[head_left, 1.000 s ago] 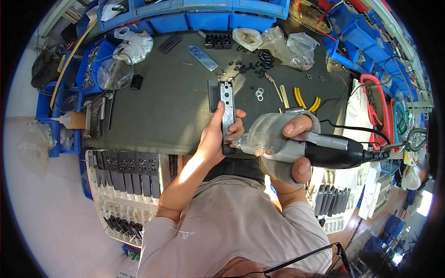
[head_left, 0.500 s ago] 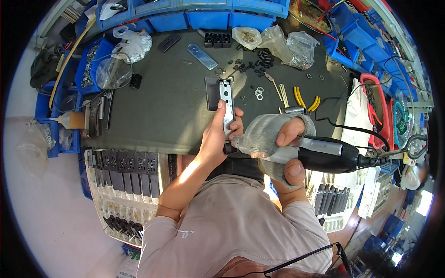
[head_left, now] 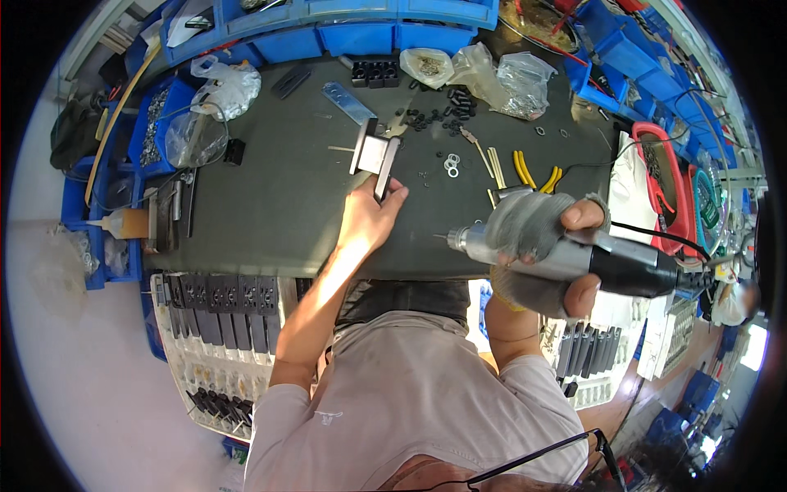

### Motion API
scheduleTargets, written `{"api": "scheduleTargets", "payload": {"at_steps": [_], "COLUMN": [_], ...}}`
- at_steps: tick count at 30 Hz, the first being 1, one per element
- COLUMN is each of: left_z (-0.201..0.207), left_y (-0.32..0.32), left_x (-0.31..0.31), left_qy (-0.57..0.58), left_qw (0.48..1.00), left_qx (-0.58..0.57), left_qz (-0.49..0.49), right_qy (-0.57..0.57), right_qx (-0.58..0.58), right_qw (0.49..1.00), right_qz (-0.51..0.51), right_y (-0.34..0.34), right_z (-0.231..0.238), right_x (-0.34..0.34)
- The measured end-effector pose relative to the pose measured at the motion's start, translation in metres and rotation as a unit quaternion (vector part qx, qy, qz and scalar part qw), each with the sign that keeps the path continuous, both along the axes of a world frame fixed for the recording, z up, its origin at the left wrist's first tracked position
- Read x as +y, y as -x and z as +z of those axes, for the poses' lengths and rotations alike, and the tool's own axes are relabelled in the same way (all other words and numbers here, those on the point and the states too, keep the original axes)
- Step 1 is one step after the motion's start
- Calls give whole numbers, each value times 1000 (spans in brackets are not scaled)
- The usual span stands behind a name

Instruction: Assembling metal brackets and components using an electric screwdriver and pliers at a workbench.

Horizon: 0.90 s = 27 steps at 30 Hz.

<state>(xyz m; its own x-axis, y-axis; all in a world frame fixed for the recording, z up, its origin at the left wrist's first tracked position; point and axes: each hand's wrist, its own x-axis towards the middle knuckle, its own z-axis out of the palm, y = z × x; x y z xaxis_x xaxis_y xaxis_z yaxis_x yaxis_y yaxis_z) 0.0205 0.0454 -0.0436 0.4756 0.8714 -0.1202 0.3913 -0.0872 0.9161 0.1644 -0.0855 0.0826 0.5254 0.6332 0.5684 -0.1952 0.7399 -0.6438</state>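
My left hand [head_left: 370,217] grips the lower end of a black and silver metal housing [head_left: 377,156], which is tilted above the dark mat. A thin pale rod appears to stick out to the left of this part. In my right hand [head_left: 537,238], which wears a grey glove with bare fingertips, is an electric screwdriver [head_left: 631,266] with a silver nose and a black rear body. Its bit points left, apart from the housing. A cable runs off from its rear end.
On the mat [head_left: 270,205] lie several washers [head_left: 452,166], small black parts [head_left: 443,120], yellow-handled pliers [head_left: 525,170] and a blue-filmed plate [head_left: 347,103]. Plastic bags [head_left: 525,84] and blue bins [head_left: 357,38] line the back. A red basket [head_left: 662,184] stands right; racks of black parts [head_left: 217,299] sit nearer me.
The screwdriver has moved right, away from the metal housing. My left hand has turned the housing and carried it slightly left, so a different side shows.
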Motion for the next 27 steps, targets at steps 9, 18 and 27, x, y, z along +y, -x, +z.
{"api": "scheduleTargets", "payload": {"at_steps": [9, 18, 27], "left_z": [-19, -21, 26], "left_y": [-39, -39, 5], "left_x": [23, 19, -24], "left_qy": [-98, -135, 399], "left_qw": [978, 968, 885], "left_qx": [161, 180, -238], "left_qz": [-91, -113, -35], "right_qy": [25, 50, 44], "right_qx": [31, 36, 68], "right_qw": [999, 998, 996], "right_qz": [-30, -29, -38], "right_y": [-24, -22, -6], "right_z": [-30, -32, -25], "right_x": [-10, -5, 3]}}
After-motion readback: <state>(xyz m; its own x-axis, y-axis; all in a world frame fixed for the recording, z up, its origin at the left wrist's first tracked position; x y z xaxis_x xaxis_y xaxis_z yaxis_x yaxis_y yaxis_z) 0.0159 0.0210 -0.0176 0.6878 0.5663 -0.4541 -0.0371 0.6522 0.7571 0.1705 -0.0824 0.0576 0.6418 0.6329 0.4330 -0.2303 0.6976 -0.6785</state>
